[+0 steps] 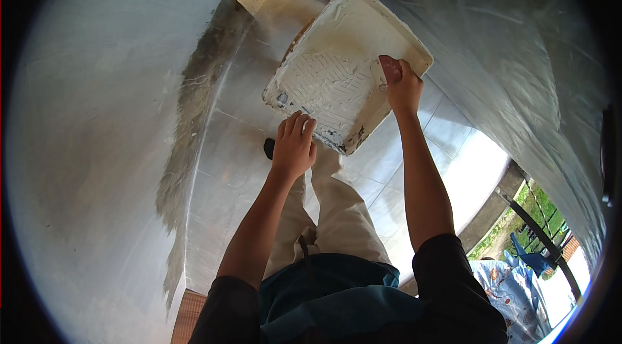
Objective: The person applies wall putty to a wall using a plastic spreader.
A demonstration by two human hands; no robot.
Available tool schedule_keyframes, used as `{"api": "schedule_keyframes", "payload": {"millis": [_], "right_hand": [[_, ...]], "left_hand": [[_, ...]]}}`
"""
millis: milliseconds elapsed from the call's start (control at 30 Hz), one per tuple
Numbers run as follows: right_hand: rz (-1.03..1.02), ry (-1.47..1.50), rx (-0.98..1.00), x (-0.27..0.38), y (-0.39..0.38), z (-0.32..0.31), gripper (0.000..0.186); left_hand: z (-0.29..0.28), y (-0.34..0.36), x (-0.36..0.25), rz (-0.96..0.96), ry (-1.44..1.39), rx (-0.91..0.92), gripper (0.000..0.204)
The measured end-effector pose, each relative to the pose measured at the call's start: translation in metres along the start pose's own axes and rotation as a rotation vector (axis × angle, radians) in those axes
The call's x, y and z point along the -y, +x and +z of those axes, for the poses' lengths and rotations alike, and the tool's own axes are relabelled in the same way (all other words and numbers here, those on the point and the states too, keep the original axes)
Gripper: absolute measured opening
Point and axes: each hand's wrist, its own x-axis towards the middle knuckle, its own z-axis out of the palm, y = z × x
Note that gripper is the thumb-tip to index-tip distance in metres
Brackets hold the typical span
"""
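A large white paint tray (363, 33), coated with thick off-white paint or filler, is in front of me and tilted in the view. Ridges mark its middle, and dark smudges show along the near rim. My left hand (296, 143) has its fingers curled over the tray's near left edge, gripping it. Over the tray's right side, my right hand (406, 90) is closed around a small reddish-brown flat scraper (391, 69). The scraper's lower edge is close to the pale coating; whether it touches cannot be made out.
On the left rises a pale wall (97, 117) with a rough dark strip (194, 91) along its base. Grey floor tiles (227, 143) lie beneath. Translucent plastic sheeting (512, 52) hangs at the right. A patterned cloth (508, 292) and dark railing (544, 234) stand lower right.
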Motion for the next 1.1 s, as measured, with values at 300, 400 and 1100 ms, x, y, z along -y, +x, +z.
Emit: {"api": "schedule_keyframes", "payload": {"millis": [300,400,1100], "right_hand": [[0.067,-0.014,0.071,-0.019,0.007,0.005,0.029],[0.067,0.008,0.099,-0.019,0.0,0.006,0.03],[0.536,1.614,0.616,0.069,-0.043,0.006,0.028]], "left_hand": [[0.005,-0.005,-0.003,-0.002,-0.006,0.014,0.048],[0.005,-0.008,-0.001,0.005,0.001,0.007,0.048],[-0.102,-0.004,0.021,-0.122,0.067,-0.209,0.049]]}}
